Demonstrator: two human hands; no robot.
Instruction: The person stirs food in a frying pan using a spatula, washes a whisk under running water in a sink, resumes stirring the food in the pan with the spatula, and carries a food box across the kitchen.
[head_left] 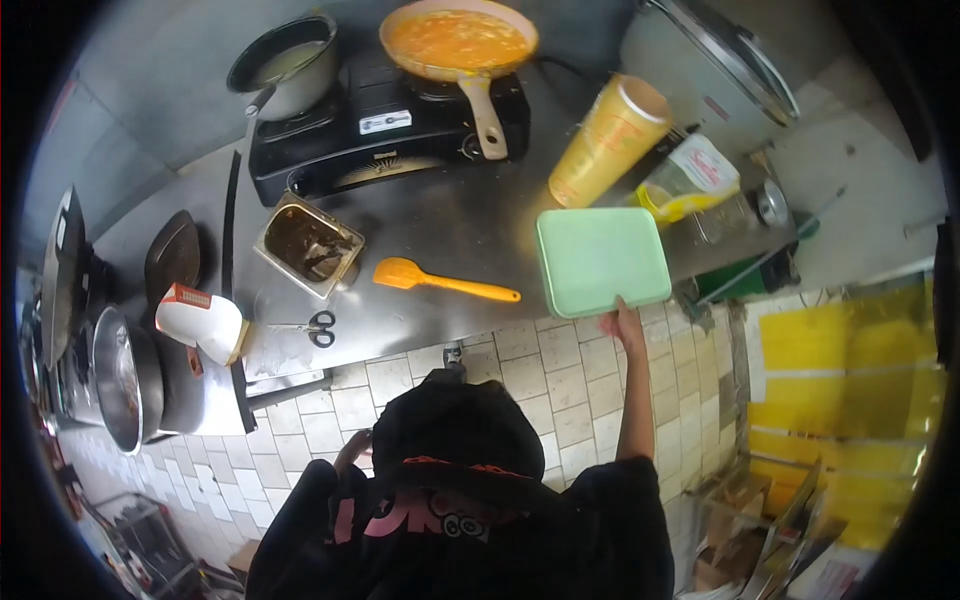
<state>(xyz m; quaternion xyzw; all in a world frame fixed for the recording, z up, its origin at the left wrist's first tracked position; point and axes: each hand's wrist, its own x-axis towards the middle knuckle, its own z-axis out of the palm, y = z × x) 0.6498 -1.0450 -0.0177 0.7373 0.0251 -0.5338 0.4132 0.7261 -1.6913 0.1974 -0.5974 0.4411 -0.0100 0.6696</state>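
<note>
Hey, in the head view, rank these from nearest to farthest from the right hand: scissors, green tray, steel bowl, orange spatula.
1. Green tray: in the right hand.
2. Orange spatula: left of the tray, on the counter.
3. Scissors: farther left, near the counter's front edge.
4. Steel bowl: far left.

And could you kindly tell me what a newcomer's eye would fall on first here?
Probably the pale green tray, held by its near edge in the right hand at the front of the steel counter. Next might come the frying pan of orange food on the right side of the black stove. The bright orange spatula also stands out, lying on the counter left of the tray.
</note>
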